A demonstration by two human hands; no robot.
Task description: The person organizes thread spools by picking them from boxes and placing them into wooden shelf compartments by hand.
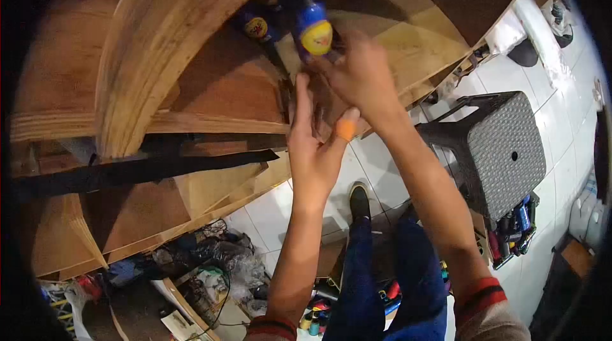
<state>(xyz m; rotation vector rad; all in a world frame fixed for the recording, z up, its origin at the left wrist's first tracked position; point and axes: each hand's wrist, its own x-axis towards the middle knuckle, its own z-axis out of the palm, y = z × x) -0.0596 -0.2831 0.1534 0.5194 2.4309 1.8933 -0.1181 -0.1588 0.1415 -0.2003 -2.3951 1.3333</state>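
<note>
My right hand, smeared by motion, is closed at the lower end of a blue bottle with a round yellow label. The bottle is blurred too, and its exact contact with the fingers is hard to see. Just below and to the left, my left hand is raised with its fingers stretched out and nothing visible in it. An orange wrap covers part of its thumb. Behind the bottle, similar dark blue containers with yellow labels stand in shadow on the wooden shelf.
A curved wooden panel rises at the left. A black strap crosses below the shelf edge. On the tiled floor stand a dark plastic stool and, beneath it, a box of thread spools. Plastic bags and clutter lie lower left.
</note>
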